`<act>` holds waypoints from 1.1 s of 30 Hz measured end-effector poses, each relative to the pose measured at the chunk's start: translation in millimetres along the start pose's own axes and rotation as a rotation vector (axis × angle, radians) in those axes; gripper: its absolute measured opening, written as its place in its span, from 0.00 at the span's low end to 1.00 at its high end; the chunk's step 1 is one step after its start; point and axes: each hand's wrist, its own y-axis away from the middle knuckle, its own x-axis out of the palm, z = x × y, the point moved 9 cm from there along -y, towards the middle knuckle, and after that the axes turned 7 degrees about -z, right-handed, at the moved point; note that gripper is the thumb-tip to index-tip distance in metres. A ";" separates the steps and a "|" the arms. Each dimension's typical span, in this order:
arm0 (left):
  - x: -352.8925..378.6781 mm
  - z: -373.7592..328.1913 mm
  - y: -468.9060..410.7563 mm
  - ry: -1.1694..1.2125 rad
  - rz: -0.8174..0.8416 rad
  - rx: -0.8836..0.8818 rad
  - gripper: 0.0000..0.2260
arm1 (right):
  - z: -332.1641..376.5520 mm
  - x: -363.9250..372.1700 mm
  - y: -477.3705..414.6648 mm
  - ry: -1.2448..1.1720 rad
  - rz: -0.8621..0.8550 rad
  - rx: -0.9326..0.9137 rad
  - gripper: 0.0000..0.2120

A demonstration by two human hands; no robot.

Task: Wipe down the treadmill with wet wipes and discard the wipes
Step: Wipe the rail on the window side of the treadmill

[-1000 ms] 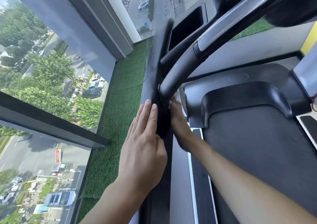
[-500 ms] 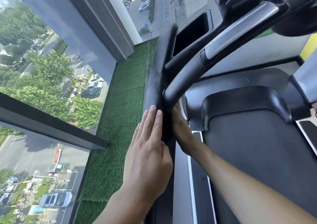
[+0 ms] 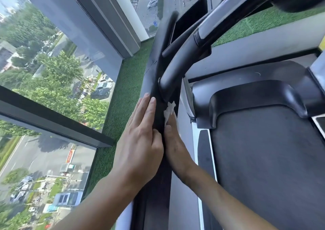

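The task is judged to be in its wiping stage. A white wet wipe (image 3: 169, 110) is pressed by the right hand (image 3: 175, 147) against the inner face of the treadmill's dark upright post (image 3: 159, 67), just below the joint where the grey handrail (image 3: 177, 60) meets it. The fingers of that hand are laid straight along the post, with the wipe trapped beneath them and only its crumpled upper end showing. The left hand (image 3: 140, 141) is spread flat, fingers together, against the outer face of the same post, so that the post is sandwiched between the two palms; nothing is held in it.

Which parts are already clean cannot be told from the surfaces. The running belt (image 3: 263, 168) and the black motor cover (image 3: 255, 96) are untouched at this moment, and the wipe is not yet discarded; no bin is seen.

The post's long axis is seen running from the bottom of the view up and away toward the console, leaning slightly right. The wipe is stretched along that axis, its ragged tip pointed up at the handrail joint. Artificial turf (image 3: 123, 97) and a window (image 3: 61, 62) are seen beside the post.
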 end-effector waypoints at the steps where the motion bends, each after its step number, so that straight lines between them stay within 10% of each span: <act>1: 0.2 -0.1 0.2 0.007 0.002 0.001 0.33 | -0.6 0.3 -2.2 0.003 -0.004 -0.014 0.30; 33: -9.4 2.7 1.9 0.117 -0.149 0.057 0.25 | 1.0 -0.4 3.6 0.024 0.005 0.159 0.28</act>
